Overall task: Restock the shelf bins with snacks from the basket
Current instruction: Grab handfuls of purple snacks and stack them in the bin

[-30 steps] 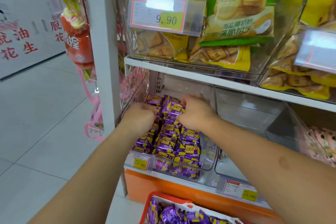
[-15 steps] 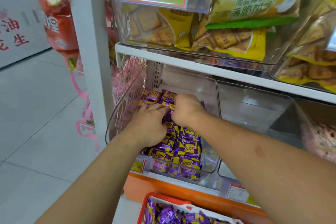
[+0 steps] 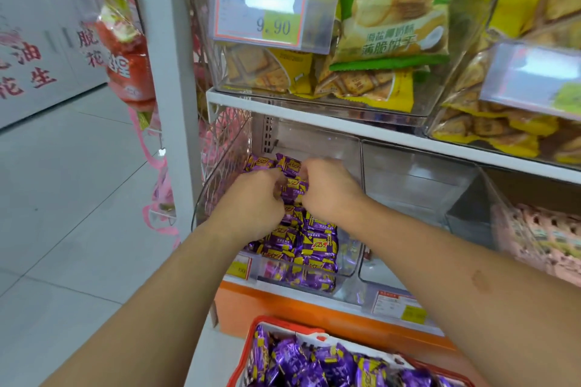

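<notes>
A: Where are the purple snack packets (image 3: 309, 240) found?
B: Stacked in the clear shelf bin (image 3: 347, 256); more are seen in the red basket (image 3: 284, 325) below.
A: And the hands?
B: Packets at the back are gripped by curled fingers of the left hand (image 3: 251, 201) and right hand (image 3: 328, 187).

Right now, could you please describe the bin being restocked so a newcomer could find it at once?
Below the white shelf, find the clear bin beside the white post. Only it holds purple snack packs; its right neighbour looks empty.
</notes>
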`<state>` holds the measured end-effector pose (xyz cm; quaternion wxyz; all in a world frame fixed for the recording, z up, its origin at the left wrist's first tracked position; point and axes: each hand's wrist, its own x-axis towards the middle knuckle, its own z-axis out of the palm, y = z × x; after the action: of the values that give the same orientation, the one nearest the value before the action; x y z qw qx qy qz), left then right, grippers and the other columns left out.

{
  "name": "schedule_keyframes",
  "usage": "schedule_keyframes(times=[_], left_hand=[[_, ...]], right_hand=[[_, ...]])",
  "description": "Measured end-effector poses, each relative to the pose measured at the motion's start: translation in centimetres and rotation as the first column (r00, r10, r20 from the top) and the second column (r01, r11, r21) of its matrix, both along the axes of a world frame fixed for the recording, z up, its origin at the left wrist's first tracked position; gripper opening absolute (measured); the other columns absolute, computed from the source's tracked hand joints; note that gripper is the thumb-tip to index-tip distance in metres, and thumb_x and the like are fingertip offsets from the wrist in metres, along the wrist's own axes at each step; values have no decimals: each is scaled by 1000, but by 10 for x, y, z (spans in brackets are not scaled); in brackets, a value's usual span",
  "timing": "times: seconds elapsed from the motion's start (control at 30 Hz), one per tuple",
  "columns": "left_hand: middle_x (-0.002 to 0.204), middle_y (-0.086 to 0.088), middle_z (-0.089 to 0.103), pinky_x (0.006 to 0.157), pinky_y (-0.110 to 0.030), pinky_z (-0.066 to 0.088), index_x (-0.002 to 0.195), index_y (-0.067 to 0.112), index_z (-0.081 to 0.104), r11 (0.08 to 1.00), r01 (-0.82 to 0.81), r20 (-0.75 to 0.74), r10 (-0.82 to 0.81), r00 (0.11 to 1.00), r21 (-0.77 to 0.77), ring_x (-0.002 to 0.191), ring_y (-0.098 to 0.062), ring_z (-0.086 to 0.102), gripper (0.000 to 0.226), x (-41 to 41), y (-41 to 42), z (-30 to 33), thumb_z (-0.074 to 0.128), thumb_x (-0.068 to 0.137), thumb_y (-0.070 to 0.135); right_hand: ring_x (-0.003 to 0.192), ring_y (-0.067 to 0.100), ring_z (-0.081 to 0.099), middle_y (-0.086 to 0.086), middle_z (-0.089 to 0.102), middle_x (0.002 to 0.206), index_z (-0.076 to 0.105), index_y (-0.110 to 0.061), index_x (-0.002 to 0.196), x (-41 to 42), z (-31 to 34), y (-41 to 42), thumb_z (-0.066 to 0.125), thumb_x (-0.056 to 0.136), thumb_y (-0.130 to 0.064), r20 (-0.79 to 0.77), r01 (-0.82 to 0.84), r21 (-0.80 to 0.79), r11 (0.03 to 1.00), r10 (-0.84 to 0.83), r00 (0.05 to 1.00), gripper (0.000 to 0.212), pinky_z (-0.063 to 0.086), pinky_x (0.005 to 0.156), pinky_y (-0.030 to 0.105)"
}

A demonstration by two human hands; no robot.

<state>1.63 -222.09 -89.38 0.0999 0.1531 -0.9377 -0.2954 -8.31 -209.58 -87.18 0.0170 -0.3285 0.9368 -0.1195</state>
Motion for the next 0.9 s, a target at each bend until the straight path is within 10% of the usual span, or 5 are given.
schedule_keyframes(times=[0.17,0.37,0.63,0.77,0.9], left_hand=[[72,10,68,59,-8,39,98,29,69,996,31,-72,-25,997,85,69,-3,61,23,39,34,30,56,88,12],[76,8,72,67,-25,47,100,24,72,964,239,41,-245,969,115,75,-11,66,22,96,109,14,59,87,12],[122,-14,65,95,-38,51,124,15,62,943,329,485,-311,817,50,120,-30,60,40,151,194,-121,63,85,21],[167,-11,-2,117,-63,31,161,42,6,930,354,743,-305,596,99,153,-50,-1,124,175,215,-175,78,62,65],[168,-3,-23,109,-75,32,157,49,-13,928,372,743,-250,621,1,155,-42,-17,140,180,236,-186,86,60,69]], right_hand=[[82,22,65,-2,69,81,67,-21,84,48,26,54,51,70,4,7,-41,-342,939,46,999,33,54,75,34],[70,13,66,-5,69,72,67,-19,78,124,0,147,45,73,2,109,-43,-473,880,107,988,31,53,68,32],[105,35,65,11,60,124,55,-18,129,181,-135,260,62,74,-6,516,139,131,982,-188,836,57,54,68,40],[157,44,14,6,-14,172,-13,-48,161,198,-166,279,75,80,-9,596,59,421,905,-325,734,126,54,93,44],[157,44,-11,3,-26,170,-28,-51,154,198,-188,279,91,73,-29,531,4,568,823,-370,762,145,32,114,71]])
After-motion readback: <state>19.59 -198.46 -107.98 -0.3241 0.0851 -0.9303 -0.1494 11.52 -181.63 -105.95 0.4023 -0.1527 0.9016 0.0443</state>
